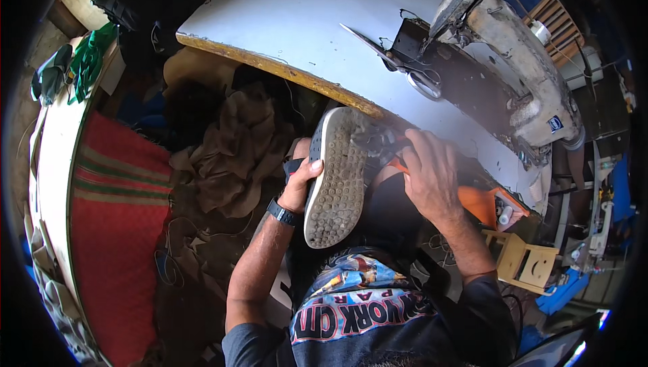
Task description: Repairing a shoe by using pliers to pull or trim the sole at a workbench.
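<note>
My left hand (297, 188) grips a shoe (337, 185) by its side, thumb over the edge. The shoe is held with its worn, studded off-white sole facing me and its dark perforated upper turned left. My right hand (432, 174) is closed round an orange-handled tool (397, 163). The tool's grey head is smeared by motion and lies against or just over the upper right of the sole; I cannot tell its kind or whether it touches.
A white table (283, 19) with a worn wooden edge lies ahead. On it are scissors (424, 83) and an old sewing machine (513, 56). Crumpled brown cloth (236, 144) and a red striped fabric (121, 232) are at left. A small wooden stool (526, 262) stands at right.
</note>
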Available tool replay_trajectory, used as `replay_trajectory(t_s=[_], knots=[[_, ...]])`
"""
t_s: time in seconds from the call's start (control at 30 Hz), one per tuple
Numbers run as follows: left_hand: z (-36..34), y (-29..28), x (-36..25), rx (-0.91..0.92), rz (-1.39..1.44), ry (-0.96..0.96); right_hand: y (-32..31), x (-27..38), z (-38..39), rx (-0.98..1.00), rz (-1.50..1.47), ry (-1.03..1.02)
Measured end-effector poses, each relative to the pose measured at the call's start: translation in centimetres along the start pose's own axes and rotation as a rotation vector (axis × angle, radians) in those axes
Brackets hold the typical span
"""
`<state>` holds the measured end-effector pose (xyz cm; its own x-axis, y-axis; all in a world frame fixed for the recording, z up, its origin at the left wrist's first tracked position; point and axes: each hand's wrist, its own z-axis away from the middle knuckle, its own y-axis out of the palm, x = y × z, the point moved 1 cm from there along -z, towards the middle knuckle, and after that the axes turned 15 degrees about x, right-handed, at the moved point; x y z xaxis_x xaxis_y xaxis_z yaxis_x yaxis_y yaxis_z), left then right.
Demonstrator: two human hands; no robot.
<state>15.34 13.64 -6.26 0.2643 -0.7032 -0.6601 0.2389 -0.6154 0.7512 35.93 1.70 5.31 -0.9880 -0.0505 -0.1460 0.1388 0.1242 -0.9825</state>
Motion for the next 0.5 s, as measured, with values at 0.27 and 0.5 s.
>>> replay_trajectory(t_s=[0.27,0.5], knots=[[-0.7,-0.4,1.3,0.078,0.407,0.124,-0.3,0.2,0.9,0.015,-0.224,-0.161],[0.1,-0.5,1.0,0.083,0.262,0.142,-1.4,-1.0,-0.8,-0.015,0.055,-0.015]])
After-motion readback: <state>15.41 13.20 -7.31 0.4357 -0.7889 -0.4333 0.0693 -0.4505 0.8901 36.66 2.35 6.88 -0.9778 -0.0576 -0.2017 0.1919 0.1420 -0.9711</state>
